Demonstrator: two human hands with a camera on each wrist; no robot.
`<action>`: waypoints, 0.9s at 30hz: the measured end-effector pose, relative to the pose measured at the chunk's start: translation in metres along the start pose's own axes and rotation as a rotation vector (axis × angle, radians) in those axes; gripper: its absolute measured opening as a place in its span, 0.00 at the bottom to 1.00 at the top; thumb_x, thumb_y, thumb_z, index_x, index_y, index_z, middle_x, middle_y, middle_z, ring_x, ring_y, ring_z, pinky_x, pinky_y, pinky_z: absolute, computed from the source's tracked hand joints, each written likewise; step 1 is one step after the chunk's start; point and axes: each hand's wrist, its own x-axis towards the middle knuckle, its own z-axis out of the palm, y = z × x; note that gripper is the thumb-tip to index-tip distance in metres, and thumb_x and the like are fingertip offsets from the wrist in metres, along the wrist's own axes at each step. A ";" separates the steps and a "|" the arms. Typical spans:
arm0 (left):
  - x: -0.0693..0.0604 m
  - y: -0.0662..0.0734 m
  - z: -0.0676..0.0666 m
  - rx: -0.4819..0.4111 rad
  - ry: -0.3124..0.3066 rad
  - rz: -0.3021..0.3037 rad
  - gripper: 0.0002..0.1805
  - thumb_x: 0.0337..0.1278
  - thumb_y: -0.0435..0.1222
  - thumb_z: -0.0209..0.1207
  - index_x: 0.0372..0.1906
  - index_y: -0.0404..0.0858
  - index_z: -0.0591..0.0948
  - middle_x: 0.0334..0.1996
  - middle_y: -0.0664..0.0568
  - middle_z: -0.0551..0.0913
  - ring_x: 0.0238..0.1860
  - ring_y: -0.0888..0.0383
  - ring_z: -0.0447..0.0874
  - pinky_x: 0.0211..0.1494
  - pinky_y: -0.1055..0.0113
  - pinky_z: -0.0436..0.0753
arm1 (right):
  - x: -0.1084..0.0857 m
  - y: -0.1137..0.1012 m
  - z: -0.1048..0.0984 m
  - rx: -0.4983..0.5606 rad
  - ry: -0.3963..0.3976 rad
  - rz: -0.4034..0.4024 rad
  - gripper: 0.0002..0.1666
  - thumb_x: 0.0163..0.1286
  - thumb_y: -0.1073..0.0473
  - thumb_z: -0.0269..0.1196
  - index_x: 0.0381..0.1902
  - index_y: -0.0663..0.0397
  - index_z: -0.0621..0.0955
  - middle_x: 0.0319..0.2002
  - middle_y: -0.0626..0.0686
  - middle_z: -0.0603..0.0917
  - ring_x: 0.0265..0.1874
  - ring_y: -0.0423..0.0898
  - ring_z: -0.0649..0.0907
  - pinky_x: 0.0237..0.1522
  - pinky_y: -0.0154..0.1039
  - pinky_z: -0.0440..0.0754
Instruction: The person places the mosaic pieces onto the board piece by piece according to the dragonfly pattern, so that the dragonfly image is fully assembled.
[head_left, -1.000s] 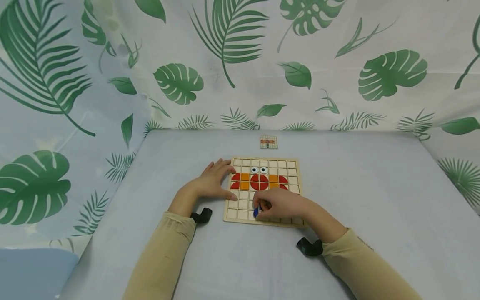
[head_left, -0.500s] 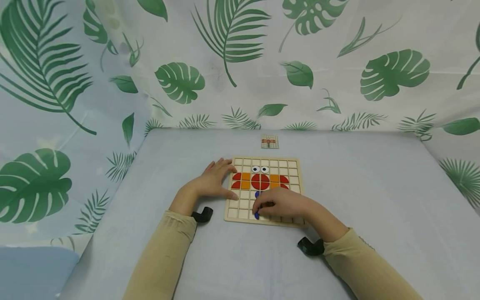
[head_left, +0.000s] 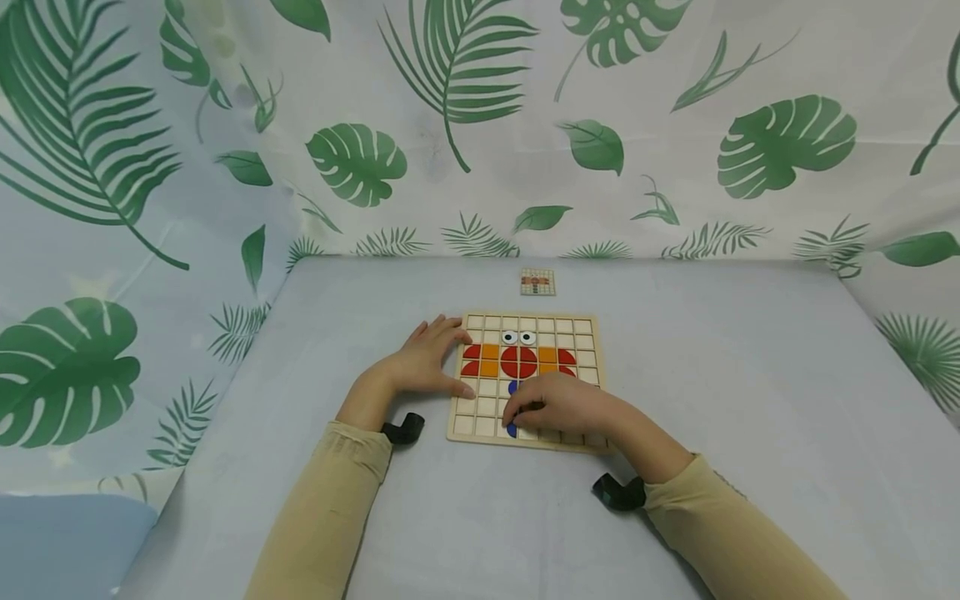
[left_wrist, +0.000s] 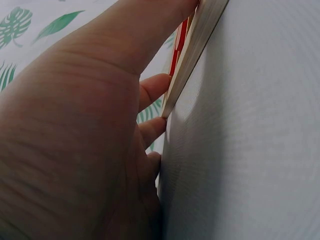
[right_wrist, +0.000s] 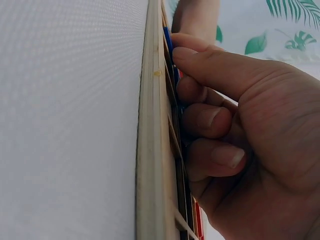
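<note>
A square wooden grid board point(head_left: 464, 426) lies on the table. My left hand point(head_left: 424, 363) rests at its left edge with thumb and fingers spread, fingertips touching the rim point(left_wrist: 186, 70). Over the lower middle cells, my right hand point(head_left: 564, 406) has its fingers curled. Its thumb and index fingertips are on a rounded blue puzzle piece point(head_left: 512, 431) in the bottom row, also seen as a blue edge point(right_wrist: 168, 41) in the right wrist view. Another blue piece point(head_left: 513, 387) shows higher in that column. Red pieces point(head_left: 518, 362), orange squares point(head_left: 490, 360) and two eye pieces point(head_left: 518, 337) fill cells above. The right hand hides several cells.
A small pattern card point(head_left: 537, 282) lies behind the board. Leaf-printed cloth point(head_left: 630, 183) stands at the back and sides of the pale table point(head_left: 480, 517). A black device point(head_left: 405, 429) sits at the left wrist and another black device point(head_left: 619, 492) at the right wrist.
The blue piece in my right fingers has gone from tilted to lying flat in the bottom row. My right hand shifted slightly left, uncovering the upper blue piece. The left hand stayed put.
</note>
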 end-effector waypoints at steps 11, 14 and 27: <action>-0.001 0.001 -0.001 0.001 -0.005 0.000 0.46 0.37 0.69 0.67 0.62 0.51 0.68 0.76 0.51 0.50 0.76 0.48 0.37 0.75 0.54 0.35 | 0.000 0.002 -0.001 0.001 0.009 0.030 0.06 0.70 0.48 0.62 0.42 0.26 0.84 0.35 0.31 0.82 0.37 0.36 0.79 0.43 0.37 0.79; 0.000 0.001 -0.001 0.006 -0.001 -0.003 0.46 0.37 0.69 0.67 0.62 0.51 0.68 0.76 0.51 0.50 0.76 0.48 0.37 0.75 0.53 0.35 | -0.001 0.003 -0.002 0.012 0.011 0.018 0.06 0.71 0.47 0.61 0.43 0.28 0.83 0.36 0.32 0.82 0.36 0.37 0.79 0.42 0.37 0.79; 0.000 0.002 0.000 0.014 -0.003 -0.013 0.46 0.37 0.69 0.67 0.61 0.52 0.68 0.76 0.51 0.50 0.76 0.49 0.37 0.75 0.54 0.34 | -0.024 0.004 -0.030 0.068 0.042 0.073 0.10 0.73 0.46 0.58 0.44 0.37 0.84 0.37 0.40 0.84 0.36 0.42 0.80 0.42 0.43 0.79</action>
